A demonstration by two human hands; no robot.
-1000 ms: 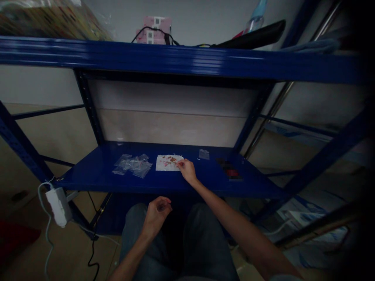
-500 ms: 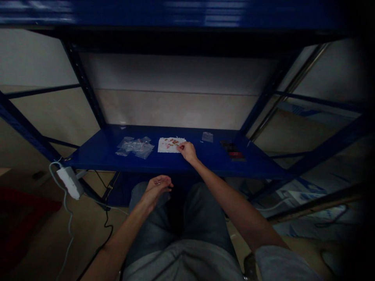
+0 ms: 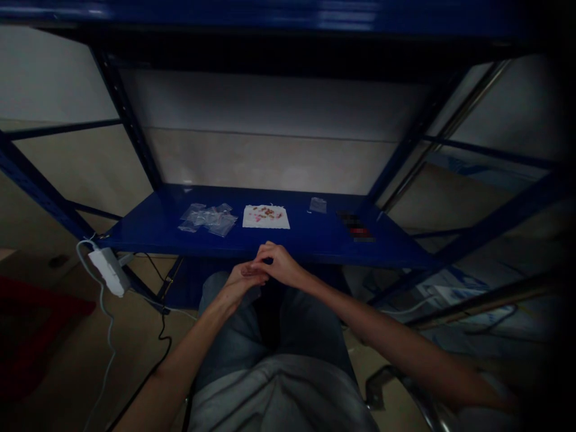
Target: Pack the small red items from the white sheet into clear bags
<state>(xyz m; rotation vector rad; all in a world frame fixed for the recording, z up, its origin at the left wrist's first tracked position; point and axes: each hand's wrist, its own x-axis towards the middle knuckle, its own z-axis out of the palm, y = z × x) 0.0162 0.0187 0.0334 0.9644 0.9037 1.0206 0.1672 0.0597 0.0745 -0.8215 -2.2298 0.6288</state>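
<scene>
While touching — hands [image 3: 265, 262] well short of tissue [image 3: 265, 216]

White paper towel [image 3: 265, 216], lying flat, reddish-brown bits scattered on top, approx. mid-shelf on blue steel shelf [image 3: 153, 237]

Blue steel shelving [image 3: 123, 114] against a pale wall [image 3: 270, 102]

Glossy blue painted-metal shelf [image 3: 306, 240] just past the fingers [image 3: 265, 252], matt, slightly rough white paper tissue [image 3: 265, 217] beyond the fingertips, shiny clear plastic bags [image 3: 207, 219] further left, matt woven denim jeans [image 3: 234, 327] below the fingers
</scene>
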